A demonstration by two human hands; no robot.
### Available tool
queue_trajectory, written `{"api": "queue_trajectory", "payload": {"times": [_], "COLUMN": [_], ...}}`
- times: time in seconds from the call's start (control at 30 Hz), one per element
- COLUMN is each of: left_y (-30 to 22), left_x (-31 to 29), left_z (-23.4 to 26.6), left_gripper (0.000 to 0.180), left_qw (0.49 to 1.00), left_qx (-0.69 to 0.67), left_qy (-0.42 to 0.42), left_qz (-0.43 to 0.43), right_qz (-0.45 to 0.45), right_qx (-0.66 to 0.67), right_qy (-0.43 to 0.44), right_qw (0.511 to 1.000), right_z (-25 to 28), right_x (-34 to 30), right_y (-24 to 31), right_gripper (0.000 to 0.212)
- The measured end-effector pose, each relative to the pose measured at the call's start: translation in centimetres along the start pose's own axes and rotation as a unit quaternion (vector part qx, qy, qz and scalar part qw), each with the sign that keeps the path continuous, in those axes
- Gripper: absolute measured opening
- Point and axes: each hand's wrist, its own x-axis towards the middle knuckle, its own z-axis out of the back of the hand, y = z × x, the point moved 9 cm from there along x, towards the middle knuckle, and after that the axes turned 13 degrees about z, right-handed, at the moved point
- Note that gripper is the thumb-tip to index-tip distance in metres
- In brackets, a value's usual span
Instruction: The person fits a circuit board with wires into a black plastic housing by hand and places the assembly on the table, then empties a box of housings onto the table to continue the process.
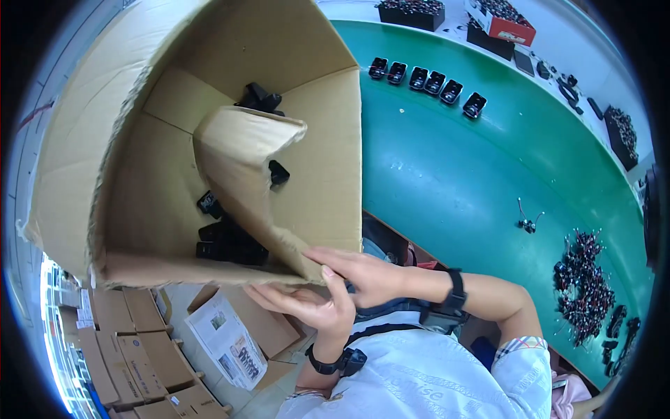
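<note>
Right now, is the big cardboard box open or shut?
Open. You can look straight into the cardboard box and see black pieces inside.

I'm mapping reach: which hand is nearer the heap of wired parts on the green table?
Right. The right hand touches the carton, left of the heap; the left hand, touching it too, is farther left.

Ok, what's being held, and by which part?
The cardboard box, by its near corner: left hand at the lower edge, right hand against the bent flap.
</note>
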Motion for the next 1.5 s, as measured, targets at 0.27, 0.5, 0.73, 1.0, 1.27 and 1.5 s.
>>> {"api": "queue_trajectory", "payload": {"times": [0.27, 0.5, 0.73, 1.0, 1.27, 1.5], "left_y": [20.7, 36.3, 30.5, 13.5, 8.7, 9.7], "left_x": [6.6, 16.5, 19.8, 22.5, 23.1, 19.3], "left_z": [6.0, 9.6, 8.7, 12.7, 11.7, 10.8], "left_gripper": [0.065, 0.087, 0.086, 0.052, 0.052, 0.058], "left_qw": [0.979, 0.89, 0.921, 0.971, 0.972, 0.973], "left_qx": [-0.105, -0.27, -0.253, -0.039, 0.12, 0.072], "left_qy": [-0.106, -0.005, 0.004, -0.201, -0.198, -0.202], "left_qz": [0.14, 0.369, 0.297, 0.123, 0.039, 0.09], "right_qz": [-0.021, 0.083, 0.154, 0.128, 0.033, 0.007], "right_qx": [-0.035, -0.04, -0.07, -0.087, -0.046, -0.055], "right_qy": [-0.18, -0.208, -0.3, -0.439, -0.519, -0.543], "right_qw": [0.983, 0.974, 0.939, 0.885, 0.853, 0.838], "right_z": [1.6, 2.8, 4.7, 9.4, 10.5, 10.7], "right_x": [-1.6, 0.7, -0.6, -3.8, -6.9, -8.6], "right_y": [-2.6, 1.3, 3.2, 1.3, -3.0, -3.9], "right_gripper": [0.02, 0.023, 0.031, 0.029, 0.038, 0.038]}}
